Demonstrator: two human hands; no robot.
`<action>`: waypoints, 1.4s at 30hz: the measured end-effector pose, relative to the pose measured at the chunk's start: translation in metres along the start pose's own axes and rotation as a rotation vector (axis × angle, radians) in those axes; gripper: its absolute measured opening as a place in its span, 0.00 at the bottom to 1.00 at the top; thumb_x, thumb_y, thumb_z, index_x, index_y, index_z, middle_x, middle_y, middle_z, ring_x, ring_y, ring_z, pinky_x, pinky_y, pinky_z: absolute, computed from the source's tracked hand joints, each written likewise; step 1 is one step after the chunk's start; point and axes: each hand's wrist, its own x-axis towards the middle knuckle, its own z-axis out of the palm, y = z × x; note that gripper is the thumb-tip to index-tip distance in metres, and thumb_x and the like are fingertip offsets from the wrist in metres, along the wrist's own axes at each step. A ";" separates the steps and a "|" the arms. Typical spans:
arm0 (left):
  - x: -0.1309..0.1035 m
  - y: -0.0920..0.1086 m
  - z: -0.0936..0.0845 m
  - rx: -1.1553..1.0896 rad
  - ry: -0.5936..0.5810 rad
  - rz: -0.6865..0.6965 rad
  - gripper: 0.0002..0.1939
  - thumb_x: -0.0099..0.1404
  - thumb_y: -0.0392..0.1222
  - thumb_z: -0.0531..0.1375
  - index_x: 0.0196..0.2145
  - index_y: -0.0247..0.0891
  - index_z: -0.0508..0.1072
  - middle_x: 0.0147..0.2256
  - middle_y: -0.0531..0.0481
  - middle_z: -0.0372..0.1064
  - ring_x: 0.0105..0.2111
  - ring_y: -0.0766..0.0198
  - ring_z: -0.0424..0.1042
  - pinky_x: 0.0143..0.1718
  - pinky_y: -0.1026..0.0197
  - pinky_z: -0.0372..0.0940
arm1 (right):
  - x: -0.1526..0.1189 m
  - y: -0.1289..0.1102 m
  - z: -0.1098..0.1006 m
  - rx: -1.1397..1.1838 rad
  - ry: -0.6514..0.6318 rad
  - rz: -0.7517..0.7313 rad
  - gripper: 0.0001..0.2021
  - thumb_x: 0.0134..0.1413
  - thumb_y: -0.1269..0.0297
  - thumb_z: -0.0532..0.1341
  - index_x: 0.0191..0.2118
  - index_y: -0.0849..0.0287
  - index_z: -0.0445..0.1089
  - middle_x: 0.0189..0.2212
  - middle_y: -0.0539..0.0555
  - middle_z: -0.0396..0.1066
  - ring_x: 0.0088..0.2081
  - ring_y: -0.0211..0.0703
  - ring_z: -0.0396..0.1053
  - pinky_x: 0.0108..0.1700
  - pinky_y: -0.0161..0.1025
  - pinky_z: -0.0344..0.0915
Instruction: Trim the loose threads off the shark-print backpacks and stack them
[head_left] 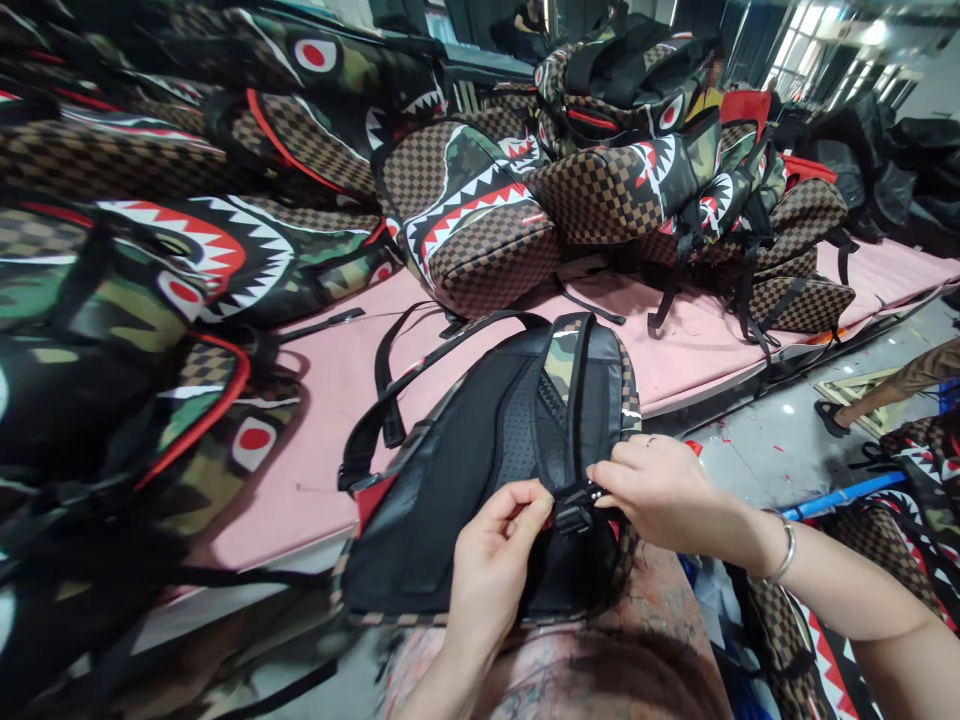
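A backpack (480, 450) lies with its black padded back panel up at the near edge of the pink-covered table. Its brown checked edging shows along the sides. Over its right side runs a shoulder strap (577, 380) with a black plastic buckle (574, 515) at the lower end. My right hand (649, 490), a bracelet on the wrist, is closed around black webbing beside the buckle. My left hand (506, 540) pinches just left of the buckle; whatever sits between thumb and finger is too small to make out. The other strap (367, 430) loops loosely on the left.
Many checked and camouflage backpacks with shark mouths (480, 220) are piled across the pink table (330, 500). More bags (870, 560) lie low at the right, near a blue bar (847, 495). A person's leg (892, 390) shows at the right; another person sits far back.
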 end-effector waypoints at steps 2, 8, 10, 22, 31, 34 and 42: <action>0.000 0.001 0.001 0.006 0.008 0.003 0.08 0.54 0.44 0.62 0.26 0.36 0.70 0.22 0.57 0.61 0.23 0.72 0.56 0.25 0.70 0.52 | 0.002 -0.002 0.001 -0.024 0.001 -0.011 0.06 0.58 0.64 0.54 0.31 0.58 0.65 0.25 0.51 0.62 0.28 0.41 0.58 0.28 0.38 0.46; 0.002 0.010 0.002 -0.229 -0.004 -0.161 0.13 0.48 0.46 0.67 0.25 0.35 0.71 0.23 0.56 0.64 0.24 0.72 0.61 0.26 0.71 0.58 | -0.003 0.001 0.009 0.122 0.059 0.047 0.07 0.57 0.66 0.54 0.30 0.58 0.66 0.25 0.51 0.64 0.29 0.39 0.60 0.29 0.37 0.50; 0.003 0.017 0.002 -0.366 -0.009 -0.271 0.15 0.45 0.46 0.69 0.24 0.34 0.70 0.26 0.53 0.67 0.25 0.70 0.65 0.29 0.68 0.63 | -0.008 0.006 0.014 0.316 0.105 0.113 0.07 0.57 0.64 0.55 0.32 0.58 0.66 0.27 0.51 0.67 0.31 0.39 0.62 0.31 0.35 0.53; 0.032 0.032 -0.009 0.098 -0.194 -0.211 0.20 0.51 0.56 0.61 0.19 0.35 0.69 0.20 0.53 0.64 0.22 0.67 0.65 0.26 0.65 0.63 | -0.024 -0.034 0.083 0.396 0.111 0.351 0.03 0.48 0.68 0.59 0.27 0.58 0.65 0.23 0.49 0.69 0.29 0.40 0.67 0.29 0.35 0.55; 0.047 0.024 -0.001 0.303 -0.181 -0.160 0.16 0.47 0.48 0.65 0.14 0.37 0.64 0.12 0.57 0.61 0.14 0.69 0.60 0.18 0.68 0.56 | -0.008 -0.057 0.076 0.090 0.097 0.311 0.07 0.55 0.72 0.55 0.28 0.58 0.62 0.22 0.51 0.67 0.26 0.42 0.65 0.28 0.37 0.54; 0.042 0.019 0.005 -0.138 -0.027 -0.269 0.10 0.48 0.40 0.64 0.18 0.35 0.66 0.15 0.56 0.65 0.16 0.70 0.64 0.20 0.69 0.61 | -0.015 -0.053 0.075 0.314 0.209 0.385 0.06 0.52 0.67 0.60 0.37 0.59 0.64 0.31 0.53 0.70 0.31 0.43 0.67 0.32 0.37 0.59; 0.041 0.014 0.001 -0.474 0.041 -0.465 0.02 0.54 0.30 0.58 0.25 0.31 0.70 0.21 0.45 0.72 0.25 0.60 0.75 0.25 0.62 0.71 | -0.020 -0.004 0.079 0.603 0.423 0.410 0.06 0.57 0.65 0.54 0.36 0.59 0.66 0.30 0.53 0.68 0.34 0.43 0.64 0.38 0.40 0.61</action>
